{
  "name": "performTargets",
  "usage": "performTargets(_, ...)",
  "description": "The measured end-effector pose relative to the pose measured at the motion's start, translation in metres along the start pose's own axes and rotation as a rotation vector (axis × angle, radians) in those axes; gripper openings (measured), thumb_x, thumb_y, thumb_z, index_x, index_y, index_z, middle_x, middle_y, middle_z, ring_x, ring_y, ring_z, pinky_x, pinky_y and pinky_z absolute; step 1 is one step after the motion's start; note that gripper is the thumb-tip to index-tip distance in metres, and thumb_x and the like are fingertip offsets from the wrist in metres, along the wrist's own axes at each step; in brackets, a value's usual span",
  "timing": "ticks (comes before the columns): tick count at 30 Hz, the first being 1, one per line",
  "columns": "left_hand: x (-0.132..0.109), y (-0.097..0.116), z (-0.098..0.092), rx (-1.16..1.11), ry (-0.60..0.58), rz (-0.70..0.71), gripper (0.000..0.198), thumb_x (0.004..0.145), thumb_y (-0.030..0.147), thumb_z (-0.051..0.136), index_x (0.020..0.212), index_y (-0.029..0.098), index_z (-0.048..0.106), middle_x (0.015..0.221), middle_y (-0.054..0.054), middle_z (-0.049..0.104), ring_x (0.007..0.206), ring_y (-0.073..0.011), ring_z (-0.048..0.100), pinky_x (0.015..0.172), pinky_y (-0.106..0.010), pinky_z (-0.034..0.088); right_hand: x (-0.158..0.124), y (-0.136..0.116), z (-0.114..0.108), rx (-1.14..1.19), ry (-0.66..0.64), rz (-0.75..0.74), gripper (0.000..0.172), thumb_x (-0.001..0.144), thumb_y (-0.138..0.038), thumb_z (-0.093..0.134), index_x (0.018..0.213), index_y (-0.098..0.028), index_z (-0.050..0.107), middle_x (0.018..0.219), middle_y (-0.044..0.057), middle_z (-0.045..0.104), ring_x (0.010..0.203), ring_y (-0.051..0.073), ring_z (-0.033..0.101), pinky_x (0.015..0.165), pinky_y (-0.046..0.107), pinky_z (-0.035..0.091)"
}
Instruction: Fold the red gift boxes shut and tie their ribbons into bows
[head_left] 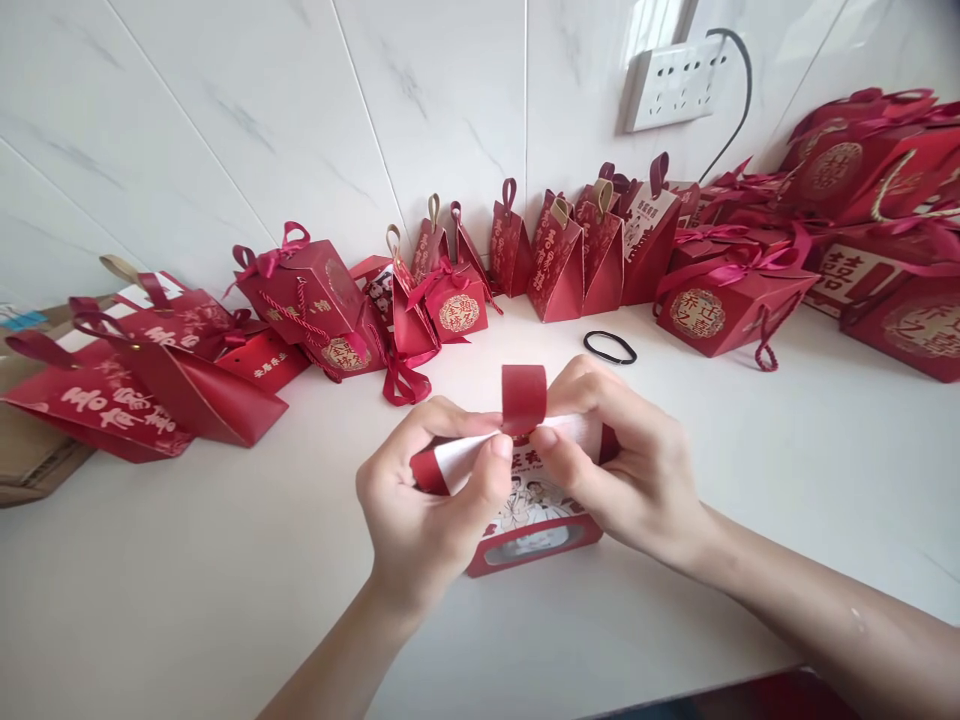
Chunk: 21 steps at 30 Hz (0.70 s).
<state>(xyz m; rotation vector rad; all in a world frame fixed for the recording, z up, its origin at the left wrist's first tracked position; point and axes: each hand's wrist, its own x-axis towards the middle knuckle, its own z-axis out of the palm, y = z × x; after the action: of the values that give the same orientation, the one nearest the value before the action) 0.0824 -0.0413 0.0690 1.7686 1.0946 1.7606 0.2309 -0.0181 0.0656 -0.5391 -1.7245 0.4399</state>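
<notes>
A small red and white gift box (534,520) stands on the white counter (187,600) in front of me, with a red loop handle (523,398) sticking up from its top. My left hand (427,505) pinches the box's left top flap, fingers closed. My right hand (626,460) grips the right top flap beside the loop, fingers closed too. Both thumbs meet just under the loop. The lower front of the box shows a printed picture and a clear window.
Several red gift boxes and bags line the tiled wall, from a flat pile at the left (142,380) to larger ribboned boxes at the right (720,300). A black hair tie (609,347) lies behind the box. A wall socket (675,85) with a cable is above.
</notes>
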Motion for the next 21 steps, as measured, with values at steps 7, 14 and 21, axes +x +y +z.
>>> performTargets(7,0.0010,0.0011,-0.0004,-0.016,-0.008,-0.022,0.007,0.076,0.015,0.069,0.081,0.019,0.067,0.064,0.005,0.064,0.051,-0.0060,0.058,0.046,-0.012,0.049,0.0010,-0.0002,-0.0013,0.012,-0.013,-0.032,0.008,0.089,-0.014,0.058,0.084,-0.019,0.059,0.072,-0.001,0.055,0.063,0.012,0.050,0.058,0.026,0.044)
performTargets(14,0.0000,0.0006,-0.0045,0.030,-0.090,0.003,0.012,0.081,0.015,0.065,0.085,0.022,0.074,0.061,0.005,0.057,0.048,-0.0042,0.051,0.042,-0.012,0.043,-0.0019,0.0015,-0.0013,0.058,-0.011,-0.021,0.012,0.090,-0.015,0.063,0.098,-0.023,0.066,0.079,0.001,0.057,0.070,0.015,0.051,0.061,0.028,0.046)
performTargets(21,0.0027,0.0006,-0.0049,0.001,-0.099,0.053,0.013,0.078,0.012,0.066,0.082,0.022,0.072,0.063,0.005,0.061,0.053,-0.0054,0.056,0.048,-0.013,0.046,-0.0014,-0.0013,-0.0034,0.129,-0.022,0.038,0.004,0.092,-0.021,0.063,0.092,-0.022,0.068,0.077,0.001,0.054,0.070,0.013,0.052,0.057,0.025,0.045)
